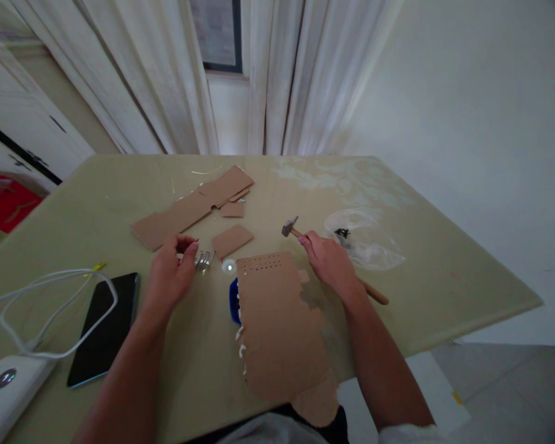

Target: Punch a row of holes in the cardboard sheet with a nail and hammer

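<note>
Two hands are above the worktop (pixel 425 296): my right hand (pixel 329 262) wraps the smooth wooden handle of the hammer (pixel 287 228), its grey metal head on the far side; my left hand (pixel 173 271) is drawn narrow beside the shiny metal clips (pixel 205 260), and I cannot tell whether it grips the tiny dark tip at its fingers. The cardboard sheet (pixel 277 327) lies between them at the near edge, flat and matte, ragged on the right, small round holes rowed across its far end. Judgement: between hammer strokes, hole-making apparently partway; the next move calls for steadying the sheet. Crumpled, clear film: plastic bag (pixel 374 250), right.
</note>
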Motion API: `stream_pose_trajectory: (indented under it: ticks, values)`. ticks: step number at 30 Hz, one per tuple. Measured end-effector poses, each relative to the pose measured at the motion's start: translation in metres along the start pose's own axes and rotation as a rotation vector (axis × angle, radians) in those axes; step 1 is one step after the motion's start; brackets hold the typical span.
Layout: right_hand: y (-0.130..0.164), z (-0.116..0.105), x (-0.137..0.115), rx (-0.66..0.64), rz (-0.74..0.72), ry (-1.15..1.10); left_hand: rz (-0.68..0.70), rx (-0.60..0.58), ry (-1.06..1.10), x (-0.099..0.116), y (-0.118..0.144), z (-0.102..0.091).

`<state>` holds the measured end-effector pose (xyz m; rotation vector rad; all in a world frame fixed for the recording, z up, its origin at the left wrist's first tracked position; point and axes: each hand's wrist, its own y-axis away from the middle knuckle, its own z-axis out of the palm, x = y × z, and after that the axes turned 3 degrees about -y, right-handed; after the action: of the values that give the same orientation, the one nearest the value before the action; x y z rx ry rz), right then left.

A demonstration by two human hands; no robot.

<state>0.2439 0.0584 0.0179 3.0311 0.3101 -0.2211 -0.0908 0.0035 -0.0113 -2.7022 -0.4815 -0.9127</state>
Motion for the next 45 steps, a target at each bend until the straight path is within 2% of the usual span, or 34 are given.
stream_pose_trajectory:
  ticks: [1, 3, 5, 10, 15, 19, 25, 45]
  values:
    - [0.000, 0.000, 0.000, -0.002, 0.000, -0.003, 0.007, 0.007, 0.077, 0.007, 0.004, -0.001]
    - [0.001, -0.001, -0.001, -0.006, 0.003, -0.004, 0.027, 0.014, 0.404, 0.023, 0.014, -0.001]
    - [0.002, -0.002, -0.002, -0.008, 0.002, 0.000, 0.044, -0.021, 0.601, 0.039, 0.026, 0.001]
    - [0.002, -0.004, -0.003, -0.012, -0.015, 0.011, 0.093, -0.102, 0.820, 0.063, 0.047, 0.006]
    - [0.002, -0.002, -0.002, -0.013, -0.008, 0.003, 0.152, -0.148, 0.772, 0.061, 0.050, 0.010]
    - [0.002, -0.001, -0.001, -0.011, -0.006, 0.001, 0.215, -0.145, 0.627, 0.057, 0.048, 0.011]
    - [0.002, -0.002, -0.002, -0.024, 0.011, 0.005, 0.250, -0.132, 0.453, 0.062, 0.047, 0.007]
    - [0.002, 0.001, 0.000, -0.007, -0.017, 0.005, 0.322, -0.168, 0.427, 0.062, 0.048, 0.007]
